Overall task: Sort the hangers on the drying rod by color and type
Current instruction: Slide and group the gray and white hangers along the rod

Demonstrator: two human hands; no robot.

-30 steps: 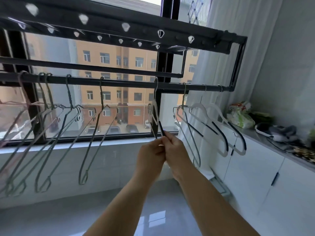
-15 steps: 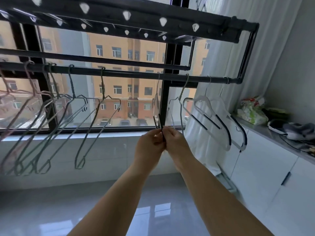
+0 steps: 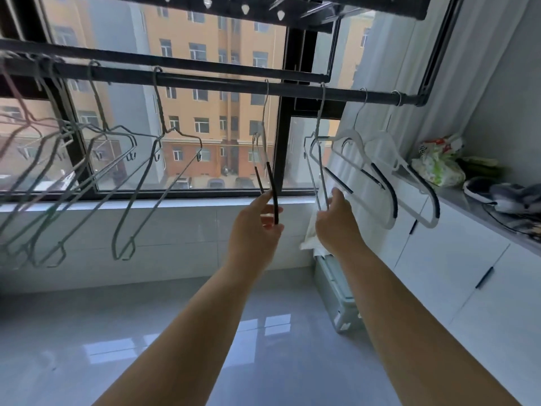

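Observation:
A black drying rod (image 3: 205, 83) runs across the window. Several grey wire hangers (image 3: 137, 194) hang along its left part, with a pinkish one (image 3: 17, 112) at the far left. My left hand (image 3: 254, 227) pinches the lower end of a white hanger with black grips (image 3: 268, 171) hanging mid-rod. My right hand (image 3: 336, 224) holds the bottom of a thin grey wire hanger (image 3: 317, 165) just to the right. Two white hangers with black grips (image 3: 389, 171) hang at the rod's right end.
A white cabinet (image 3: 456, 259) with a grey counter runs along the right wall, carrying a plastic bag (image 3: 439, 168) and shoes (image 3: 497, 191). A light-coloured crate (image 3: 336, 294) stands on the glossy floor below my right hand. More rack bars hang overhead.
My hands were together on one hanger's bottom; now they have parted. The right hand has moved right onto the thin wire hanger, and the view has tilted down and closer.

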